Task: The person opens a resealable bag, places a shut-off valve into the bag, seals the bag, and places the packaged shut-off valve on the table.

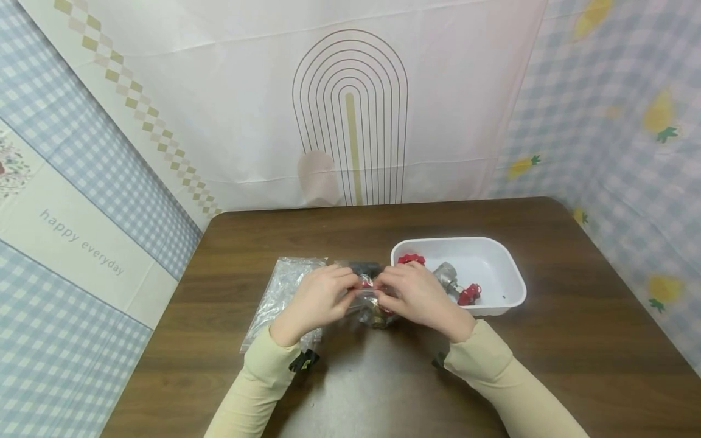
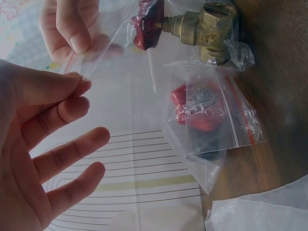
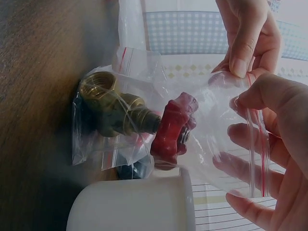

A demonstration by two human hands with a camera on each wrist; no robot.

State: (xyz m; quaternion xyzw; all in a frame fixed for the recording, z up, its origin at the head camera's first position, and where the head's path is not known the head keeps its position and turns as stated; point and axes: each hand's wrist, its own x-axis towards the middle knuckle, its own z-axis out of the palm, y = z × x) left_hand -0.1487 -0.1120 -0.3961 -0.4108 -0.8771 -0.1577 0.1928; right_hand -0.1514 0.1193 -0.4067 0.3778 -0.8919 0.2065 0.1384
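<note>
A brass gate valve (image 3: 118, 106) with a red handwheel (image 3: 174, 131) sits inside a clear zip bag (image 3: 211, 144), its body low by the tabletop. At the bag's red-striped top edge, my left hand (image 1: 323, 295) pinches the plastic between thumb and forefinger, other fingers spread. My right hand (image 1: 418, 298) pinches the same edge close beside it, with its remaining fingers behind the clear film. Just beyond lies a second bagged valve (image 2: 202, 113), red-handled and dark-bodied, its zip strip showing in the left wrist view.
To the right stands a white plastic tray (image 1: 506, 267) holding grey metal valves (image 1: 446, 274) with red handles (image 1: 469, 295). Flat clear bags (image 1: 274, 304) lie left of my hands on the brown wooden table (image 1: 547, 365). Patterned cloth hangs behind the table.
</note>
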